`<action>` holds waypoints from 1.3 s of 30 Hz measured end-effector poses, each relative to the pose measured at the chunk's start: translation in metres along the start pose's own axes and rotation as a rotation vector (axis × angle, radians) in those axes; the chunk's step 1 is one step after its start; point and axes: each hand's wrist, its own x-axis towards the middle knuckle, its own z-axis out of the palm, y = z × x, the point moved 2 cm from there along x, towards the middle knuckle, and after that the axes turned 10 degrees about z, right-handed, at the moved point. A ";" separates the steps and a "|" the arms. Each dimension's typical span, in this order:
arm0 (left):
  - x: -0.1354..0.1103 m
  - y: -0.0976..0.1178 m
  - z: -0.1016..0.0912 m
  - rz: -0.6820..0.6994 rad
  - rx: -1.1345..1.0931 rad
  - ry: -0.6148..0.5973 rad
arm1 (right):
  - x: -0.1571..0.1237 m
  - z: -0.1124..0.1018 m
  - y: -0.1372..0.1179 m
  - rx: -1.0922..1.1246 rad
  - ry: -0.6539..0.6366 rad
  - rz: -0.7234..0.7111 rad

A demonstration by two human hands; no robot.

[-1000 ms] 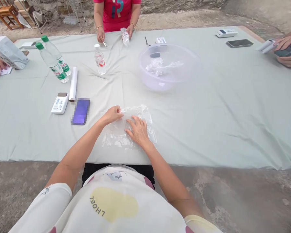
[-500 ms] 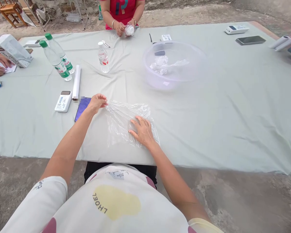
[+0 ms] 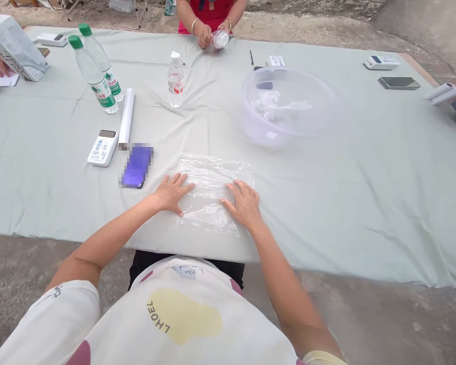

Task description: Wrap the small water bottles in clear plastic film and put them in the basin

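A clear plastic bag [image 3: 209, 203], thin and wrinkled, lies spread on the cloth-covered table in front of me. My left hand [image 3: 171, 193] rests on its left side, palm down with the fingers spread. On its right side lies my right hand [image 3: 243, 204], also flat and open, fingers apart. Neither hand grips anything. Left of the bag is a phone [image 3: 137, 166] with a purple screen. Beyond the bag to the right stands a translucent basin [image 3: 258, 134] with crumpled clear plastic [image 3: 268, 104] in it.
Two green-capped water bottles [image 3: 102, 91], a smaller bottle [image 3: 175, 83], a white roll [image 3: 126, 116] and a white power bank [image 3: 103, 148] are at the left. Across the table [image 3: 327, 203], a person's hands [image 3: 213, 35] hold a plastic-wrapped item. A dark phone [image 3: 399, 83] lies far right.
My left hand has let go of the bag's upper left corner and come down flat on its left side. The bag now lies flatter and squarer. My right hand stays on its right side.
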 end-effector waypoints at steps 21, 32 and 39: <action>-0.008 -0.019 0.052 0.136 -0.248 0.273 | 0.219 0.039 -0.322 -0.021 -0.428 -0.257; -0.011 -0.018 0.045 0.111 -0.239 0.257 | 0.229 0.041 -0.311 0.195 -0.492 -0.227; -0.011 -0.020 0.046 0.107 -0.213 0.245 | 0.152 -0.005 -0.169 0.315 -0.316 -0.201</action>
